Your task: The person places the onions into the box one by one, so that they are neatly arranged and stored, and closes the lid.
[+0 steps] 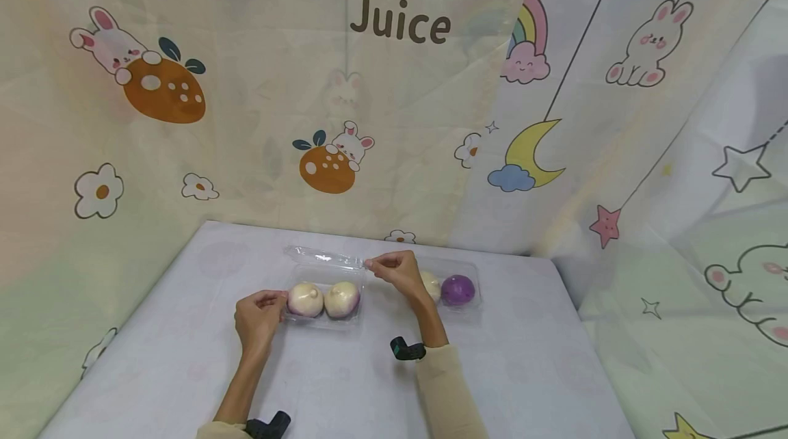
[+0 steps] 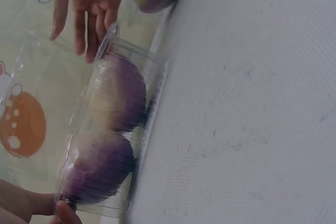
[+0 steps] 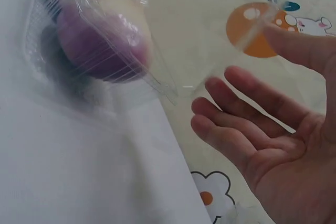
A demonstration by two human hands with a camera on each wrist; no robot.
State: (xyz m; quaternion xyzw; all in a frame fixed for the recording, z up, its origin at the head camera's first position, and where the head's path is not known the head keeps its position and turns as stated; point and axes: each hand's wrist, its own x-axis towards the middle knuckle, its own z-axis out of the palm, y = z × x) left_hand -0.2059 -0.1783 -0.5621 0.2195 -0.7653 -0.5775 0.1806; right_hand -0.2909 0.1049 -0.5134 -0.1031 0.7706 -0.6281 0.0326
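Two white-and-purple turnips [image 1: 341, 299] sit side by side in a clear plastic clamshell box [image 1: 326, 324] on the table. Its transparent lid [image 1: 326, 258] stands raised at the far side. At the box's left end, my left hand [image 1: 257, 316] pinches the rim between thumb and fingers; the left wrist view shows the thumb [image 2: 65, 212] over the edge. My right hand [image 1: 400, 273] is at the lid's right corner. In the right wrist view its fingers [image 3: 252, 87] are spread and relaxed, with the thumb close by the lid's edge.
A second clear box [image 1: 474, 316] stands to the right, partly behind my right forearm, with a purple round vegetable [image 1: 458, 290] and a pale one [image 1: 431, 285] in it. The white-covered table [image 1: 345, 384] ends at a printed curtain [image 1: 246, 152] behind.
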